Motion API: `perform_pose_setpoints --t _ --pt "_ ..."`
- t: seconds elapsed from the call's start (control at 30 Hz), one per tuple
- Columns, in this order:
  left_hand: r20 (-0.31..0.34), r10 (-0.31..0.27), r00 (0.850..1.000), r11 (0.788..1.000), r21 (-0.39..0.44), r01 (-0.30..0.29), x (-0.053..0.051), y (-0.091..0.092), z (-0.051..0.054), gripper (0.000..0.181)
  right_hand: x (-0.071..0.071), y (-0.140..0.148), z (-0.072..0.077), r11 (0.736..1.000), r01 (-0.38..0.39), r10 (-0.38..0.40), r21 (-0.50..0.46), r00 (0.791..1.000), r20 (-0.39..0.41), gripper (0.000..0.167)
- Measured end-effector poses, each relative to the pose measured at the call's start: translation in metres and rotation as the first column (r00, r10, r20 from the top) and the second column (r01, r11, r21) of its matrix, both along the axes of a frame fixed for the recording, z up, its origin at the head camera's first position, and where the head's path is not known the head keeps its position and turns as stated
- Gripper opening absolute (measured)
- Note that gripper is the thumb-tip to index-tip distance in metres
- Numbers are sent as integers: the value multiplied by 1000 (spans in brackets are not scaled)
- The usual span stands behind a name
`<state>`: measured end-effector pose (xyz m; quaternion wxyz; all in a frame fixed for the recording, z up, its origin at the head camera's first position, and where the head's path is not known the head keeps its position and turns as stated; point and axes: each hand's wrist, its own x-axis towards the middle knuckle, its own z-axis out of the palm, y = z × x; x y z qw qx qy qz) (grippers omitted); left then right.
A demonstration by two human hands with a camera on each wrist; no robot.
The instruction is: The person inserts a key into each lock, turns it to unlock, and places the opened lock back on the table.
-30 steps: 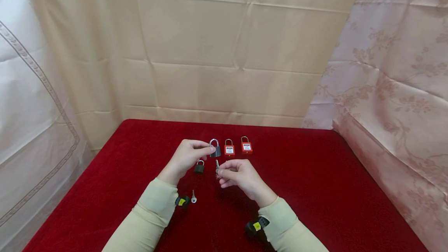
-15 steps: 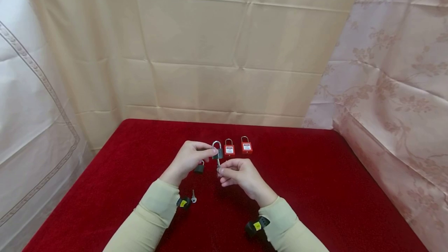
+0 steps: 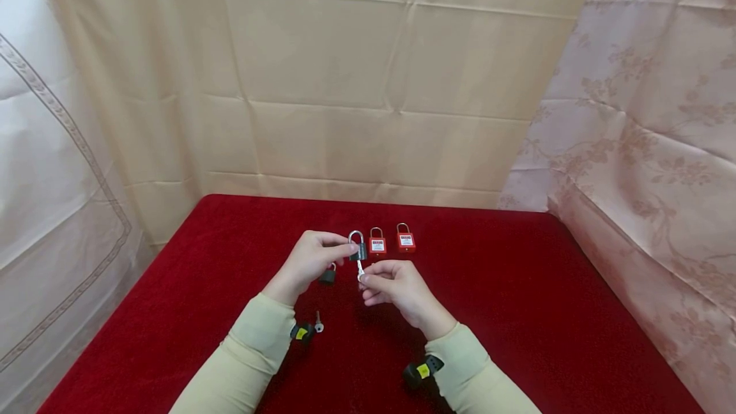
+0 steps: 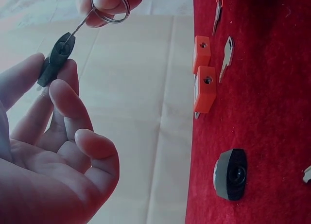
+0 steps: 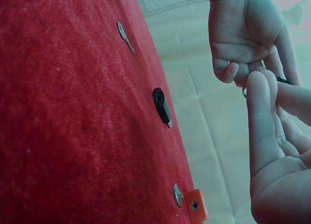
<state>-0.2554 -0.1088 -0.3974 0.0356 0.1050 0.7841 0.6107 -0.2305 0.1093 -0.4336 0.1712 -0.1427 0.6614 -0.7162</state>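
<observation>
My left hand [image 3: 305, 264] pinches a dark padlock [image 3: 360, 252] between thumb and fingers, above the table, with its silver shackle pointing up. Just below it my right hand [image 3: 399, 286] pinches a silver key [image 3: 360, 268]. In the left wrist view a metal ring [image 4: 127, 15] hangs from the key, and the blade meets the keyhole on the padlock's underside. How deep the blade sits I cannot tell. From the right wrist, the right fingers [image 5: 260, 117] hide most of the key and padlock.
Two red padlocks [image 3: 377, 246] [image 3: 406, 241] lie on the red cloth [image 3: 517, 312] behind the hands. A smaller black padlock [image 3: 327, 276] lies beneath the left hand. One loose key [image 3: 319, 323] is nearer me; other keys [image 4: 227, 56] lie by the red padlocks.
My left hand has shifted right and slightly down with the dark padlock, so its underside has come to the key's blade. The right hand has barely moved.
</observation>
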Motion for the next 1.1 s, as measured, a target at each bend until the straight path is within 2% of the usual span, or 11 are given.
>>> perform_pose_setpoints --t 0.33,0.8,1.1 --pt "10 7 1000 1000 1 -7 -1 0 1 20 -1 0 0 999 27 -27 -26 1000 5 20" --pt "2 19 1000 1000 2 -19 -1 -1 -1 23 -1 -1 0 999 38 -38 -28 999 8 33" --pt "7 32 999 999 16 -32 -2 -1 -1 24 0 -1 2 997 63 -63 -45 998 9 29"
